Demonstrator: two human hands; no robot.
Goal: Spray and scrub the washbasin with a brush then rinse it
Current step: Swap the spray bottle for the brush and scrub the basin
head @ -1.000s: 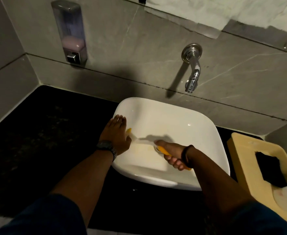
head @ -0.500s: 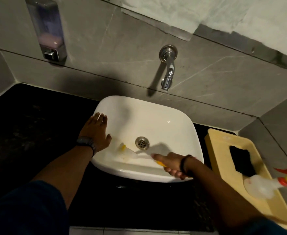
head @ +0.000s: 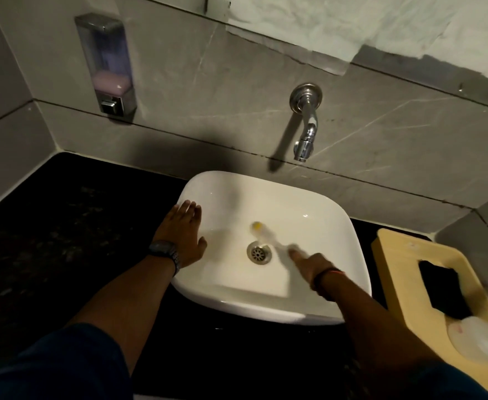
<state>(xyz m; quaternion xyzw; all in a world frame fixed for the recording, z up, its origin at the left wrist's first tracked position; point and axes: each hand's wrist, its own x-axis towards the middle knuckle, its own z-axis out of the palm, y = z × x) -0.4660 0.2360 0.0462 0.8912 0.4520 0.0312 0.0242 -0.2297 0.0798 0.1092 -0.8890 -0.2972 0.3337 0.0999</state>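
A white square washbasin point(head: 335, 226) sits on a black counter, with a metal drain point(head: 259, 252) at its bottom. My left hand point(head: 183, 232) lies flat on the basin's left rim, fingers spread. My right hand point(head: 309, 262) is inside the basin, closed on a brush point(head: 266, 233) with a pale, blurred head and a yellow tip. The brush head is just above and right of the drain. A chrome tap point(head: 306, 131) juts from the wall above the basin's far edge; no water shows.
A soap dispenser point(head: 105, 66) hangs on the wall at the left. On the right stands a yellow tray point(head: 398, 261) with a black sponge point(head: 444, 293) and a clear spray bottle point(head: 479, 342). The black counter point(head: 64, 226) stretches left of the basin.
The brush has swept from the basin's left inner wall to the far side of the drain. My right hand moved with it; my left hand stayed on the rim. The camera shifted.
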